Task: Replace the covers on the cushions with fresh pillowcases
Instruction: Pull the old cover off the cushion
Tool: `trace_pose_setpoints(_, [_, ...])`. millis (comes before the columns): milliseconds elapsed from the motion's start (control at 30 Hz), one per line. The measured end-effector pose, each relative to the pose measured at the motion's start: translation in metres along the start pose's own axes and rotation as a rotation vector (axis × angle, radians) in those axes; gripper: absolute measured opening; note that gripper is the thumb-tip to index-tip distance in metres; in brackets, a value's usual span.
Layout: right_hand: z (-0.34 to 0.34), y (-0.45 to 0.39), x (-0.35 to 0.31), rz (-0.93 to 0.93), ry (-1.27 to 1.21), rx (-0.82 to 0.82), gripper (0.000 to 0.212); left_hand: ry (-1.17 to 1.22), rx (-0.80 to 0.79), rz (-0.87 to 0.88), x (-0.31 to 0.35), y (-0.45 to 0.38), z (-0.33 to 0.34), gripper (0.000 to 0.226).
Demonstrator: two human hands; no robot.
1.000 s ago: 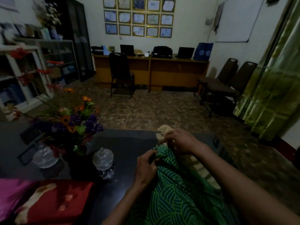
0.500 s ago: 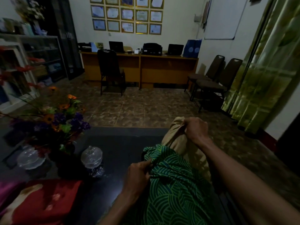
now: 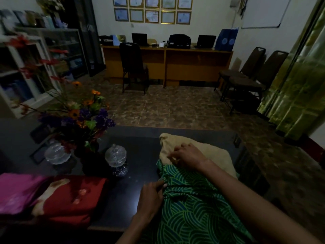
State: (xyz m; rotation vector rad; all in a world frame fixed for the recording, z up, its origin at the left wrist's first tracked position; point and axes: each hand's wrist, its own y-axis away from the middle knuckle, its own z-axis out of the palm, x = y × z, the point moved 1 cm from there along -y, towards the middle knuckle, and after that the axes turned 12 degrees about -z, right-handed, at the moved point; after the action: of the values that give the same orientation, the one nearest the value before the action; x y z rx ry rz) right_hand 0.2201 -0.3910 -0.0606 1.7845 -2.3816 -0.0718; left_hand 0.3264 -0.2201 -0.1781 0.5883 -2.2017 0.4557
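Observation:
A beige cushion (image 3: 207,152) lies on the dark table (image 3: 137,155), its far half bare. A green patterned cover (image 3: 190,199) wraps its near half and runs down toward me. My right hand (image 3: 186,156) rests on the cushion just past the cover's edge, fingers loosely bent. My left hand (image 3: 151,196) pinches the cover's left edge between thumb and fingers.
A red cover (image 3: 70,198) and a pink one (image 3: 15,192) are stacked at the near left. A vase of flowers (image 3: 82,120) and two lidded glass jars (image 3: 115,155) (image 3: 57,154) stand on the table's left. Chairs, a desk and a green curtain (image 3: 299,85) lie beyond.
The cover has slid toward me, baring more of the cushion. My right hand let go of the cushion's far corner and came down onto its top. My left hand drew back with the cover's edge.

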Motion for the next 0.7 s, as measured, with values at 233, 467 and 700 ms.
trace_pose_setpoints(233, [0.012, -0.029, -0.014, 0.003, -0.077, -0.105, 0.031, 0.027, -0.001, -0.06, -0.011, 0.008, -0.004, 0.036])
trace_pose_setpoints(467, [0.016, -0.038, -0.015, 0.165, 0.024, 0.087, 0.031, 0.011, 0.073, -0.168, -0.02, 0.016, -0.01, 0.034])
trace_pose_setpoints(700, [-0.005, -0.037, 0.021, 0.438, -0.061, 0.172, 0.03, 0.064, 0.07, -0.141, -0.018, 0.045, -0.027, 0.029])
